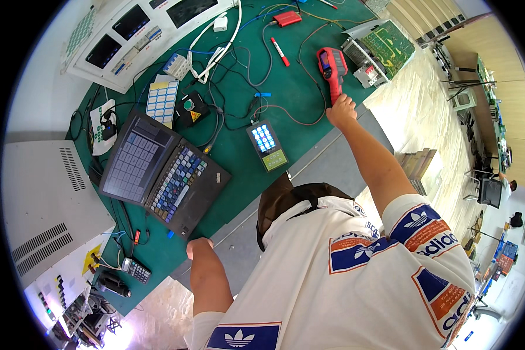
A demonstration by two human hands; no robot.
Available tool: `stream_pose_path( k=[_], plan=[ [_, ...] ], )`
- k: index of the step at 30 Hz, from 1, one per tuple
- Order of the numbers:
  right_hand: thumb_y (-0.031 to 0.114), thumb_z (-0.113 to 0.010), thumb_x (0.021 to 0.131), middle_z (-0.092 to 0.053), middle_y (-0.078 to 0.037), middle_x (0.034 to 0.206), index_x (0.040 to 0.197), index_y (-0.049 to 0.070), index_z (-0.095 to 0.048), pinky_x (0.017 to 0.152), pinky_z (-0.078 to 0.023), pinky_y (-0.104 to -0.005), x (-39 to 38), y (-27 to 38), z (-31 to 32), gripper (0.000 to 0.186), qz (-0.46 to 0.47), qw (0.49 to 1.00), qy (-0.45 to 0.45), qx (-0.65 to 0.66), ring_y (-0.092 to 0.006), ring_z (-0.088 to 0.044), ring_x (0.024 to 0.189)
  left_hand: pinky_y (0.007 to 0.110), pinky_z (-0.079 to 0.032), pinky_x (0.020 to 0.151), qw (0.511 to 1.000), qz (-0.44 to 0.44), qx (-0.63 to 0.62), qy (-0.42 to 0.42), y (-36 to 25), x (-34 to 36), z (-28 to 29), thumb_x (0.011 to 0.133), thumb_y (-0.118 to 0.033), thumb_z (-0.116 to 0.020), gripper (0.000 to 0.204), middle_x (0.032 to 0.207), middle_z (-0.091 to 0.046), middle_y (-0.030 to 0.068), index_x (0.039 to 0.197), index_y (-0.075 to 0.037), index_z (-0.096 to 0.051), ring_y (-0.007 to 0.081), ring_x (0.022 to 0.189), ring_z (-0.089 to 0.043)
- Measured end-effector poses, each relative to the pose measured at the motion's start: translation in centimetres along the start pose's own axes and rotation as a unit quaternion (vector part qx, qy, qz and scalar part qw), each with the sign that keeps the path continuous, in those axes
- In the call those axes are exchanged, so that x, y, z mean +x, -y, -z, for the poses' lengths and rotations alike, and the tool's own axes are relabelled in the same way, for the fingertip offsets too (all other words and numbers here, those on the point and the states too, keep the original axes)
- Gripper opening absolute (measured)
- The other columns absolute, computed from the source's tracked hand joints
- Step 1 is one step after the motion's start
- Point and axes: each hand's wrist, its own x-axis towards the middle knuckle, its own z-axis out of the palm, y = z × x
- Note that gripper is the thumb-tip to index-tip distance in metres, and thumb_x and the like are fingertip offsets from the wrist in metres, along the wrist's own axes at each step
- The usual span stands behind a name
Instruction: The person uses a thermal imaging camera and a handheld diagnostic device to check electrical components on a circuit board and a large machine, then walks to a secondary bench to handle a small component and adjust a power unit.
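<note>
On the green surface (291, 87), head view: the work shown is the handling of one red handheld meter (333, 65), which lies toward the right edge, just beside a circuit-board unit (388, 49).
Right hand (342, 111): fingers wrapped round the meter's handle; whether the meter rests on the surface or is slightly raised, I cannot tell.
Left hand (199, 245): at the near edge, by the laptop's (178, 172) front corner; its fingers are hidden, so whether they are wide, narrow or holding something cannot be told.
Done, by my judgement: the meter is grasped, the laptop stands unfolded with its screen lit, and a keypad handset (267, 146) glows in the middle.
Left, by my judgement: no outcome of using the meter can be seen, so how much remains is unclear.
Meter, laptop, handset: one of each.
Circuit-board unit: one, its green board facing up.
Red marker (280, 52): one whole; a second similar stick is cut off at the top.
Small red box (287, 18): one.
Calculator (136, 270): one, lower left.
Black knob box (186, 116): one, beside one label sheet (161, 96).
Panel unit (160, 20): one, with at least three dark screens.
Cables: too tangled to count.
</note>
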Motion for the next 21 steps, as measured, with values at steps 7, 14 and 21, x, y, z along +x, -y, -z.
stream_pose_path(
  k=[7, 14, 21],
  plan=[
    [0.033, -0.066, 0.075, -0.048, -0.019, 0.117, 0.117, -0.006, -0.037, 0.082, -0.055, -0.0443, 0.2, -0.4, -0.6, 0.064, 0.003, 1.0, -0.019, -0.007, -0.0351, -0.051, 0.111, 0.036, -0.053, 0.086, 0.999, 0.014, -0.034, 0.001, 0.0, -1.1, 0.5, 0.089, -0.014, -0.048, 0.032, 0.121, -0.064, 0.0058, 0.116, -0.01, -0.063, 0.0265, 0.107, -0.063],
    [0.034, -0.066, 0.077, -0.048, -0.02, 0.118, 0.116, -0.005, -0.038, 0.084, -0.054, -0.0442, 0.1, 0.2, 0.4, 0.063, -0.005, 1.0, 0.003, -0.005, -0.0357, -0.051, 0.113, 0.035, -0.053, 0.085, 1.0, -0.004, 0.018, -0.012, -0.1, -0.7, 0.5, 0.089, -0.014, -0.048, 0.03, 0.118, -0.065, 0.0059, 0.114, -0.009, -0.065, 0.0247, 0.105, -0.063],
    [0.034, -0.065, 0.078, -0.049, -0.022, 0.119, 0.125, -0.003, -0.037, 0.093, -0.048, -0.0465, 1.1, -2.0, -0.1, 0.066, 0.004, 0.999, 0.034, -0.008, -0.0372, -0.052, 0.111, 0.032, -0.052, 0.087, 0.993, 0.01, 0.116, 0.015, -0.1, -0.9, -0.6, 0.09, -0.018, -0.046, 0.029, 0.115, -0.066, 0.0036, 0.111, -0.013, -0.065, 0.0199, 0.106, -0.062]
  ],
)
